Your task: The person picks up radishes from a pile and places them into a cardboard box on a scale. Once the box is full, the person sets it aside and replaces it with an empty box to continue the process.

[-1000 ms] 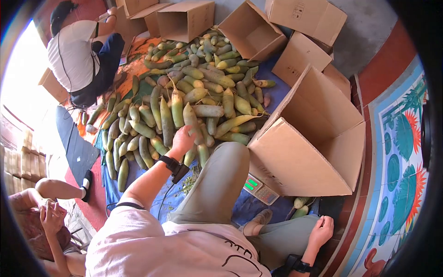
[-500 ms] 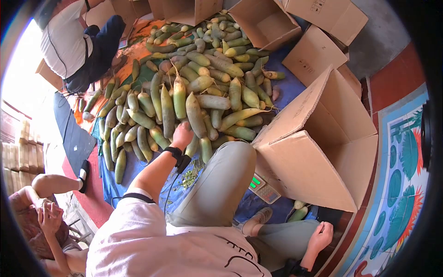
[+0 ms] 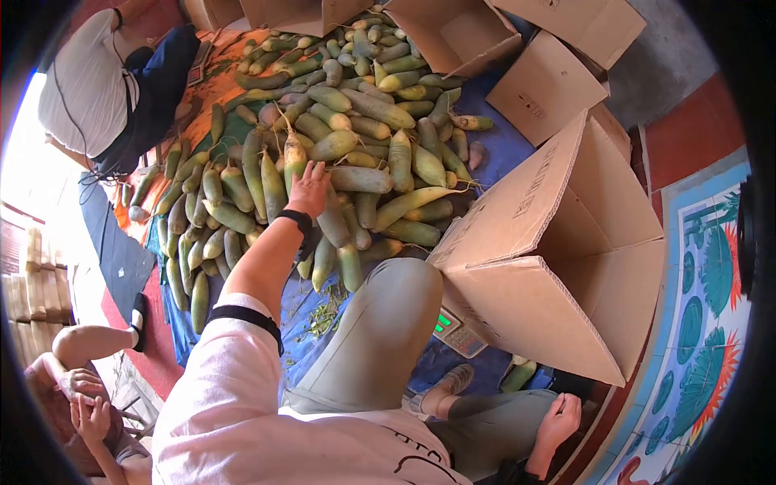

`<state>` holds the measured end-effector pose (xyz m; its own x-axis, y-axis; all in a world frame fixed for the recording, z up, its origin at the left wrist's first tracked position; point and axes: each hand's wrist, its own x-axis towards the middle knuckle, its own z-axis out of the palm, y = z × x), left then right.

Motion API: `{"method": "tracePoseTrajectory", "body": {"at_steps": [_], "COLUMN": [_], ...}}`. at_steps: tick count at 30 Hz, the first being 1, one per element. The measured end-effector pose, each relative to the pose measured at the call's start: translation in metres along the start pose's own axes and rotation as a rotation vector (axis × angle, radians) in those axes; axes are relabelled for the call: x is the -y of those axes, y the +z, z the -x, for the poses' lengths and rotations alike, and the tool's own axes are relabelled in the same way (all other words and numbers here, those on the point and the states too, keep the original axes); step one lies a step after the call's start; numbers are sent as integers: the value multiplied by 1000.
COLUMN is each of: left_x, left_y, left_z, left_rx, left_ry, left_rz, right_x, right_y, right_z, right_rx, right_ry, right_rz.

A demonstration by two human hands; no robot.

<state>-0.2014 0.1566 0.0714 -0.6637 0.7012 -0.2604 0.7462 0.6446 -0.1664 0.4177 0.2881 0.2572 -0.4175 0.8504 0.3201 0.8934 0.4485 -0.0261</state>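
My left hand (image 3: 308,191) reaches over the heap of green radishes (image 3: 376,109), fingers stretched and slightly apart. It lies against the upper end of a long greyish-green radish (image 3: 332,220); just beyond its fingers stands a radish with a yellowish, rooted tip (image 3: 293,153). I see no radish enclosed in the fingers. My right hand (image 3: 559,420) rests by my right knee with its fingers curled in, and nothing shows in it. Close to my left knee, a large open cardboard box (image 3: 517,230) sits on a digital scale (image 3: 458,335) with a lit green display.
More cardboard boxes (image 3: 550,89) stand behind the heap. A blue sheet (image 3: 299,356) lies under the radishes, with leaf scraps (image 3: 325,314) on it. One person (image 3: 89,97) crouches at the far left; another person's hands (image 3: 87,400) are at lower left. Tiled wall (image 3: 707,267) at right.
My left hand has moved forward, farther up the heap, and its fingers now show stretched out. The view has shifted slightly. My right hand remains by the knee.
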Motion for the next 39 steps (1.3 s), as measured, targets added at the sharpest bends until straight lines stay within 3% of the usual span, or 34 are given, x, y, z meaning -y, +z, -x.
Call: {"method": "tracePoseTrajectory", "body": {"at_steps": [7,11,17,22,24,32,33,36,37,39], "left_x": [-4,-9,4,8,7,-27,-34,-34,-37,-31], "left_y": [-15,-22,4,1,-9,37,26,70,33,29], "left_z": [-2,0,18,75,101,172,180,178,187,192], "left_rx": [49,73,-280,-172,57,388,420,404,491,509], "left_ry": [144,120,246,137,83,-200,-197,-263,-297,-337], "left_rz": [-334,-376,-441,-231,-158,433,504,681,860,1012], "right_x": [1,8,6,6,8,7,6,4,4,2], "right_y": [-1,-4,-4,-3,-3,-1,-1,-4,-5,-8], "right_z": [-2,-3,-2,-1,-3,-2,0,4,6,9], "right_rx": [20,13,-5,1,-28,-75,-82,-111,-121,-126], "right_ry": [-8,7,-6,44,13,-24,-25,-8,-1,14], "right_rz": [-7,-33,-16,-36,-44,-80,-77,-75,-76,-86]}}
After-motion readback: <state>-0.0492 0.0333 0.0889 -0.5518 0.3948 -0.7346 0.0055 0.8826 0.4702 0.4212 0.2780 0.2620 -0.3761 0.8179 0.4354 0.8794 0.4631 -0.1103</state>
